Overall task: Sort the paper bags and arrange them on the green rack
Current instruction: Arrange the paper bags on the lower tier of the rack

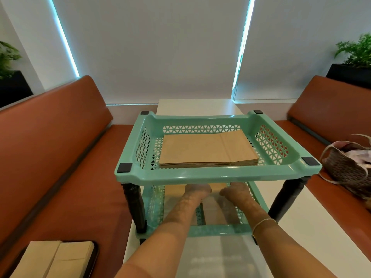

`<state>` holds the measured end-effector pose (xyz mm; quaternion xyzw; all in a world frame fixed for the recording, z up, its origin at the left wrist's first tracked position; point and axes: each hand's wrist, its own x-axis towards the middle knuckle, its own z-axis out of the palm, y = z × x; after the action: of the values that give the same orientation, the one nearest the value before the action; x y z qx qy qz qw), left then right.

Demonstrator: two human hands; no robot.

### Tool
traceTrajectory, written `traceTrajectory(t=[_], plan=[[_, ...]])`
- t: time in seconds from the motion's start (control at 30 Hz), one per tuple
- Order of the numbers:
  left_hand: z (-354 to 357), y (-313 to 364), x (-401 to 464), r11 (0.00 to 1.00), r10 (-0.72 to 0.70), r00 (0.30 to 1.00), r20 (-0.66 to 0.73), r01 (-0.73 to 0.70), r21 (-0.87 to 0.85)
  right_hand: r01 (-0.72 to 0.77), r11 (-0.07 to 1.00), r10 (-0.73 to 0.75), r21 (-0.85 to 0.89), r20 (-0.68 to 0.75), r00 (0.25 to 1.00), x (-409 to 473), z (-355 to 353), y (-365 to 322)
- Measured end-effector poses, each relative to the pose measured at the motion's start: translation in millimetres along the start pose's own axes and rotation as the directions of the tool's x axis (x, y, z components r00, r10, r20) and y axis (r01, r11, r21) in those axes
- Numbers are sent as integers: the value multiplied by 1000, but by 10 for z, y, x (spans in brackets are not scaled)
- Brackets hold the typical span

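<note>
A mint-green two-tier rack with black legs stands on the white table. Its top tier holds a neat stack of flat brown paper bags. Both my arms reach into the lower tier. My left hand and my right hand rest there on brown paper bags, whose far part the top tier's front rim hides. The fingers are out of sight under that rim. At the lower left, two more stacks of brown bags lie on a black tray on the bench.
Orange padded benches run along both sides of the white table. A woven handbag sits on the right bench. Potted plants stand behind each bench, with window blinds beyond.
</note>
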<state>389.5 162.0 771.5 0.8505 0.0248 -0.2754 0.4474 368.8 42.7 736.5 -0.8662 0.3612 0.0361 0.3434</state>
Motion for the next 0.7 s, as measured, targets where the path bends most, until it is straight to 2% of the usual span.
traceTrajectory(t=[0.2,0.4,0.57,0.7], plan=[[24,-26,75,995,35,999,-18,-33,94,-1,1000,2,29,-10,1000,-65,-22,-23],[-97,-51,-76,985,55,997,-55,-45,165,92,994,-89,56,-56,994,-277,-121,-36],[-203,-185,-374,980,156,987,-48,-149,129,161,986,-157,48,-76,985,-588,-222,-99],[-251,-258,-690,976,199,979,-38,-195,96,222,974,-224,-48,-54,973,-898,-283,-164]])
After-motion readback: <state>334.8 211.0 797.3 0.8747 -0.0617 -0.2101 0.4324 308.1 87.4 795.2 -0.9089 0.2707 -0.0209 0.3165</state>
